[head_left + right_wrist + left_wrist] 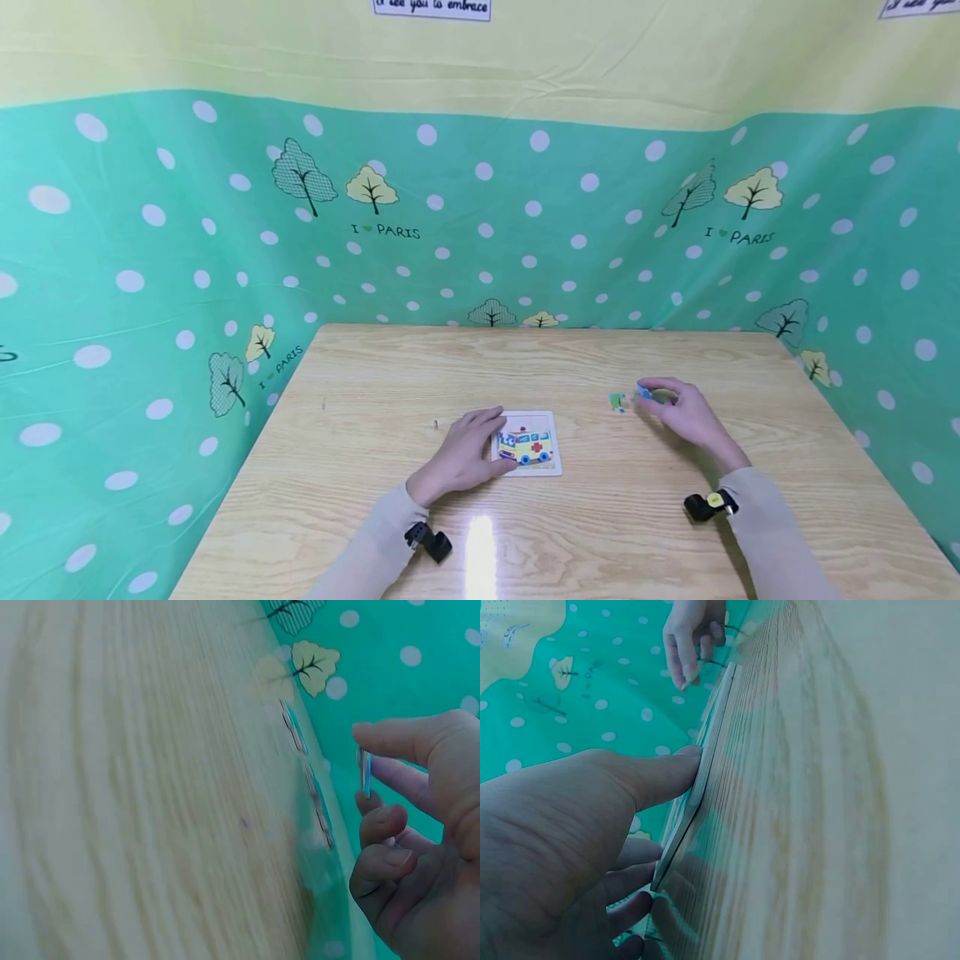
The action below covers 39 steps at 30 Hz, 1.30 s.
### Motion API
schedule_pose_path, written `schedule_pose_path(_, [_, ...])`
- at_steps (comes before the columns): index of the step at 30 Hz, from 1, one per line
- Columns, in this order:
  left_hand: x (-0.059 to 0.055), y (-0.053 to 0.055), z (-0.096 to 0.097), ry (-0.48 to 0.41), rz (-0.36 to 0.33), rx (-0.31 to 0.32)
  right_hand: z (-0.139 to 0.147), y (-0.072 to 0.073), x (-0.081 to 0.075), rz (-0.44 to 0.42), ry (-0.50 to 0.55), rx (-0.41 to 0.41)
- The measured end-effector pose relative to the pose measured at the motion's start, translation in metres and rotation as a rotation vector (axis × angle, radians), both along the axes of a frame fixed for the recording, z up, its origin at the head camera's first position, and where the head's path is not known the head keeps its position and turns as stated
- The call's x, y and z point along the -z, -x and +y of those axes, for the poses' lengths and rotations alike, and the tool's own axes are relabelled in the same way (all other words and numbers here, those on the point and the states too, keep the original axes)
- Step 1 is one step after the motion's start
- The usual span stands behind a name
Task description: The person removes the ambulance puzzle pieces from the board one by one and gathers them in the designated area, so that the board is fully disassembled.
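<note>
A white-framed jigsaw puzzle [557, 446] with an ambulance picture lies flat on the table. My left hand [467, 450] rests at its left side, fingers toward the upper corner and thumb over the lower edge. The left wrist view shows that thumb against the puzzle frame [712, 742]. To the right, my right hand [686, 412] pinches a blue puzzle piece [643, 390] above the table. This held puzzle piece [365, 772] appears edge-on between the fingertips in the right wrist view. Beside that hand lies a green puzzle piece [617, 402]; loose pieces [319, 806] also show in the right wrist view.
The wooden table [360, 383] extends around both hands. A green dotted cloth [510, 225] hangs behind it and along both sides. A tiny dark bit [436, 425] lies left of the puzzle. Each wrist wears a small black camera [429, 542].
</note>
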<state>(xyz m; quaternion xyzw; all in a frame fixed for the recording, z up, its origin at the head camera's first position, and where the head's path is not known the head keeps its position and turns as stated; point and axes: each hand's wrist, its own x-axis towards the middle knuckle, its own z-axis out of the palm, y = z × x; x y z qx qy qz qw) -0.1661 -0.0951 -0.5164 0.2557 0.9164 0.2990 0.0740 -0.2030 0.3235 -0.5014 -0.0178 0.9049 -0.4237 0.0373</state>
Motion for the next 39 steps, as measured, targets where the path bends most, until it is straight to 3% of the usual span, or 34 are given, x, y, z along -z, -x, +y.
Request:
schedule_pose_path(7, [-0.001, 0.0, -0.001, -0.004, -0.003, 0.002, 0.01, 0.001, -0.004, 0.004, -0.055, -0.007])
schedule_pose_path(24, [-0.003, -0.001, -0.001, 0.0, -0.001, -0.001, 0.029, 0.002, 0.002, 0.042, -0.206, 0.007])
schedule_pose_path(39, [-0.001, -0.002, 0.0, 0.01, 0.014, 0.007, 0.038, 0.003, 0.008, 0.077, -0.234, -0.027])
